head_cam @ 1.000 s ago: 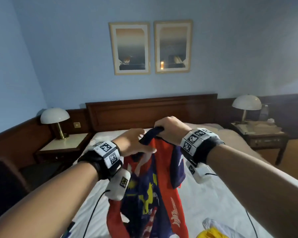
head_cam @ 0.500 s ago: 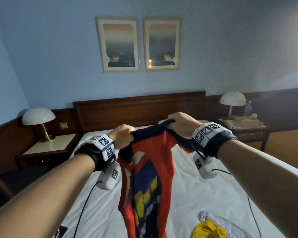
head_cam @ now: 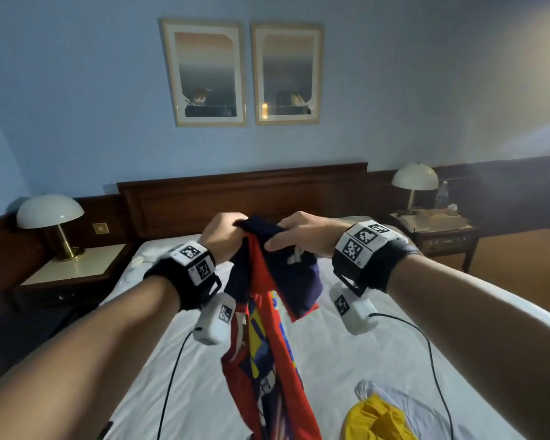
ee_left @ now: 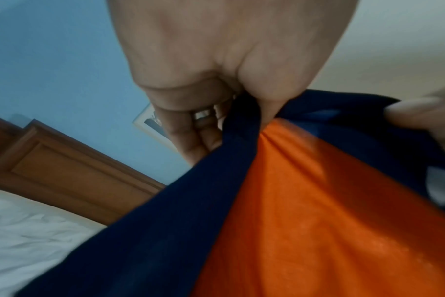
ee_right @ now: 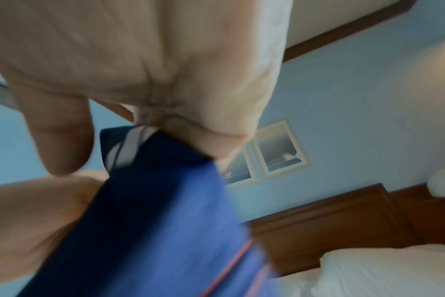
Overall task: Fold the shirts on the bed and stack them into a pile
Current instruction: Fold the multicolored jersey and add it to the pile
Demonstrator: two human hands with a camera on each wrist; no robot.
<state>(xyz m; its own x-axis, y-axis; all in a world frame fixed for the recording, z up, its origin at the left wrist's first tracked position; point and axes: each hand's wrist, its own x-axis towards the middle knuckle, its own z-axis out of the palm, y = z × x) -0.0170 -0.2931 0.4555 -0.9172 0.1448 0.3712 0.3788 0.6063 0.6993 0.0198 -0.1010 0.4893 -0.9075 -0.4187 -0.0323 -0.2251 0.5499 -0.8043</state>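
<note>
A red and navy shirt with a yellow and blue print hangs in the air over the white bed. My left hand pinches its navy top edge, thumb against curled fingers. Close beside it, my right hand grips the same navy edge, with a navy sleeve drooping below it. The shirt's lower end runs out of the head view. A crumpled yellow shirt and a pale grey one lie on the bed at the lower right.
A dark wooden headboard stands behind the bed. Nightstands with dome lamps flank it, left lamp and right lamp. A water bottle is on the right nightstand. Cables hang from both wrist cameras over the sheet.
My hands were spread apart with the shirt's top edge stretched between them; now they have come together at the middle, and the shirt hangs bunched and narrower.
</note>
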